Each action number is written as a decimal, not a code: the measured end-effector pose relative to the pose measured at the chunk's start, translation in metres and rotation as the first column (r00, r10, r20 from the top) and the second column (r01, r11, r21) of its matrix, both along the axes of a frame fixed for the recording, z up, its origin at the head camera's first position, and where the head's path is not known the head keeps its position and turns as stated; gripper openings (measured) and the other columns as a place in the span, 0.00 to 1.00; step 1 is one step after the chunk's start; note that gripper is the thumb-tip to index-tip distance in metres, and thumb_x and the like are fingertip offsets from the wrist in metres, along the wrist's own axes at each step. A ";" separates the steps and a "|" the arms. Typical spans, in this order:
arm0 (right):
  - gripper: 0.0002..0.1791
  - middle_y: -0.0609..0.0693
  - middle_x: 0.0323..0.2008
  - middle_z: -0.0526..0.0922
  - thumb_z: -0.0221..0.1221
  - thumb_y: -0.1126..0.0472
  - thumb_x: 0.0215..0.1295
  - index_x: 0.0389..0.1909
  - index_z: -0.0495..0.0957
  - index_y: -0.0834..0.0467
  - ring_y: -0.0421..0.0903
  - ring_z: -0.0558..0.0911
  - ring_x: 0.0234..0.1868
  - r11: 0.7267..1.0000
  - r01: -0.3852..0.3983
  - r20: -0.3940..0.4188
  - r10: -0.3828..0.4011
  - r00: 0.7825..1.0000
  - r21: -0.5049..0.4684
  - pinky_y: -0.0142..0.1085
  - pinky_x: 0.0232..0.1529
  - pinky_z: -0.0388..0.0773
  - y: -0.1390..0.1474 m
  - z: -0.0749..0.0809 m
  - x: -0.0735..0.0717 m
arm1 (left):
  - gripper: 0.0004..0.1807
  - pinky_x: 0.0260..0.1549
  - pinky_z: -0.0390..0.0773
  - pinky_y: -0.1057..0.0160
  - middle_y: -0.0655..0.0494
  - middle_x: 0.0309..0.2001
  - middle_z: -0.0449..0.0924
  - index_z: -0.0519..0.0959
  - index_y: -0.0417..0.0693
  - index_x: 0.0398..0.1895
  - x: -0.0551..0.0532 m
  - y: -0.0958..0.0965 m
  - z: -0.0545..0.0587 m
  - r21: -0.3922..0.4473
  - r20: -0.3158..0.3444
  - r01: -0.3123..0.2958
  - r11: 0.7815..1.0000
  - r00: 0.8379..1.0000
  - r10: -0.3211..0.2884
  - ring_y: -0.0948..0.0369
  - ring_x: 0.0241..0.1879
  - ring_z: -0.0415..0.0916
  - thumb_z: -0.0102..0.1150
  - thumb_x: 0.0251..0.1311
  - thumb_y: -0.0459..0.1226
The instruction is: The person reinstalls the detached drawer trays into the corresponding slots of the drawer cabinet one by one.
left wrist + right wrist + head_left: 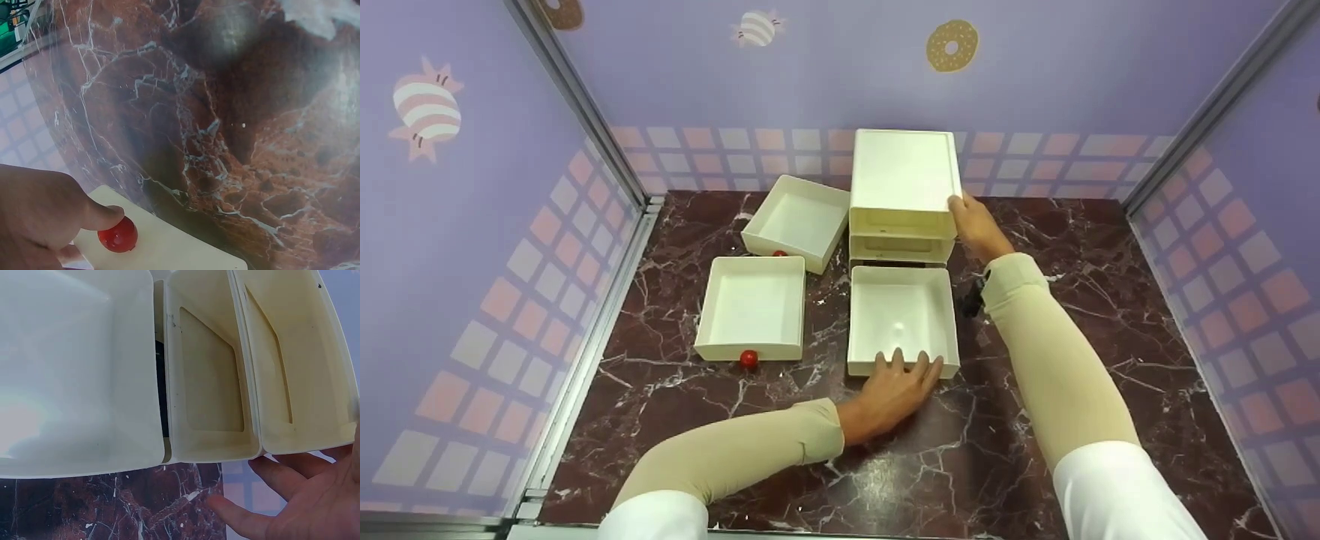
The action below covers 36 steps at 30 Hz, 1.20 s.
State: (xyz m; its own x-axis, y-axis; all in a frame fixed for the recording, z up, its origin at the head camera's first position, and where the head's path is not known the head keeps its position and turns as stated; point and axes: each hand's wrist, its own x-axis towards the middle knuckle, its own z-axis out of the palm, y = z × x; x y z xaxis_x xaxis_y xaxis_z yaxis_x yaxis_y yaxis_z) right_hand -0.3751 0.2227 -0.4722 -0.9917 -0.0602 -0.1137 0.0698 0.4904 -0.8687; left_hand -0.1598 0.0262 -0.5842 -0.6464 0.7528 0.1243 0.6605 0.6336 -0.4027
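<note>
A white cabinet stands at the back of the table, with two open slots facing front. In front of its base lies a white drawer, mostly out, a dark gap behind it. My left hand grips the drawer's front wall, fingers over the rim; in the left wrist view its thumb lies on the red knob. My right hand touches the cabinet's right side near the upper front corner. In the right wrist view its fingers are spread and fairly straight against that side.
Two more white drawers lie left of the cabinet: one with a red knob facing front, the other turned at an angle behind it. The dark marbled table is bounded by purple patterned walls.
</note>
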 end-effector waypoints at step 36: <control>0.33 0.60 0.68 0.70 0.33 0.42 0.77 0.80 0.55 0.43 0.61 0.74 0.57 1.000 0.013 0.060 -0.013 0.998 -0.003 0.51 0.37 0.77 0.002 -0.001 0.002 | 0.42 0.57 0.82 0.41 0.53 0.73 0.69 0.57 0.55 0.80 -0.042 -0.003 -0.016 -0.029 0.067 -0.051 0.998 0.996 0.053 0.43 0.64 0.76 0.63 0.63 0.35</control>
